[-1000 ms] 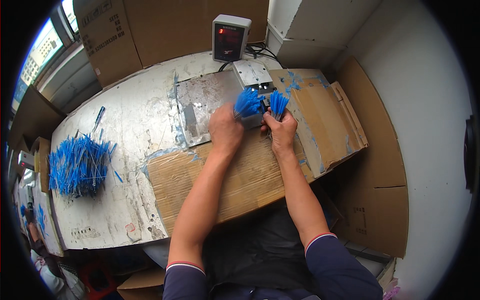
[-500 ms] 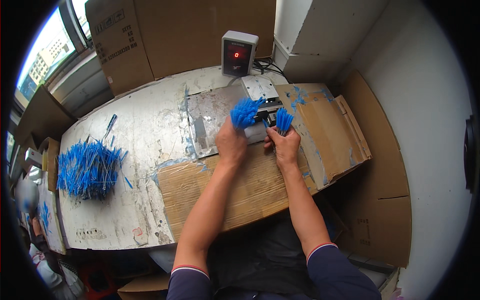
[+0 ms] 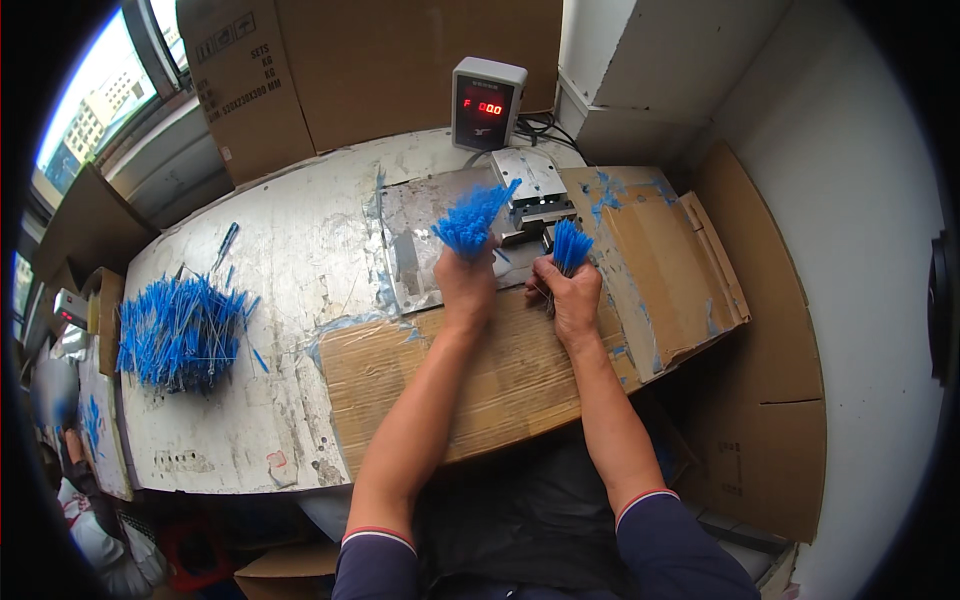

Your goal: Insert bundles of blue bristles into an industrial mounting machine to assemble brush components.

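- My left hand [image 3: 466, 285] is curled into a fist around a bundle of thin blue strands [image 3: 472, 218], gripped at the lower ends so the tips fan out above the knuckles, leaning toward the far right.
- My right hand [image 3: 572, 298] is also clenched, around a smaller blue bunch [image 3: 571, 246] that stands nearly upright out of the fist.
- Both bundles sit near the far edge of the desk [image 3: 300, 260], just in front of a small metal fixture [image 3: 533, 190] with a grey display box [image 3: 487, 103] behind it; whether the strands touch the fixture I cannot tell.
- My wrists hang over a flattened sheet of brown cardboard [image 3: 500, 370] taped along the near edge of the desk.
- I judge these strands to be very light, springy and rather slick: loose ones would slide out of a slack grip, so a firm squeeze low down, well below the splayed tips, is the sensible hold.
- The tips look flexible rather than brittle; I would expect bending, not snapping, though a hard crush could kink them.
- A large loose heap of the same blue strands [image 3: 180, 335] lies by the left edge of the desk, well apart from both hands.
- Stray single strands [image 3: 226, 243] lie toward the far left corner.
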The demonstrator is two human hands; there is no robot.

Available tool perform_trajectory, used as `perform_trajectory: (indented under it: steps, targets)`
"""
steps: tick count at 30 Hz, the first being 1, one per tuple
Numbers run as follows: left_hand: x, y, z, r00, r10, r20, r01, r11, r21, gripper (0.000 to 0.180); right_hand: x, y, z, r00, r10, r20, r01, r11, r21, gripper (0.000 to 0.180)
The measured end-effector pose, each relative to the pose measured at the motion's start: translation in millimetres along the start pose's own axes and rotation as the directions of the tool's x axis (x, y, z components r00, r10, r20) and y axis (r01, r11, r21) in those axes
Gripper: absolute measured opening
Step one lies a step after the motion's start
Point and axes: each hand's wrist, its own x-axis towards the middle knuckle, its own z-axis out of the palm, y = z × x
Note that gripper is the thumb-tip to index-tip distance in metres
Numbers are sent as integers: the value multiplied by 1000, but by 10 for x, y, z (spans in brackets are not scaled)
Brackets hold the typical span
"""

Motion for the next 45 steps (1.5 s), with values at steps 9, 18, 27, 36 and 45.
perform_trajectory:
  steps: [9, 18, 27, 36, 45]
  targets:
    - [-65, 119, 54, 969, 227, 99, -229, 973, 7, 29, -73, 7, -21, 986, -64, 156, 100, 967, -235, 9]
    - [-87, 186, -28, 921, 367, 129, -347, 925, -155, 40, -24, 189, -236, 987, -118, 109, 141, 963, -231, 10]
    - [59, 94, -270, 987, -37, -159, 18, 993, -117, 11, 132, 225, 18, 952, -303, -53, 255, 874, -413, 17]
    - [0, -3, -92, 992, -31, -120, 19, 995, -98, 15, 217, 128, -156, 946, -295, -134, 178, 819, -546, 18]
    - [-7, 24, -83, 988, -9, -157, 0, 998, -58, 18, 328, 160, -112, 934, -320, -161, 152, 759, -633, 19]
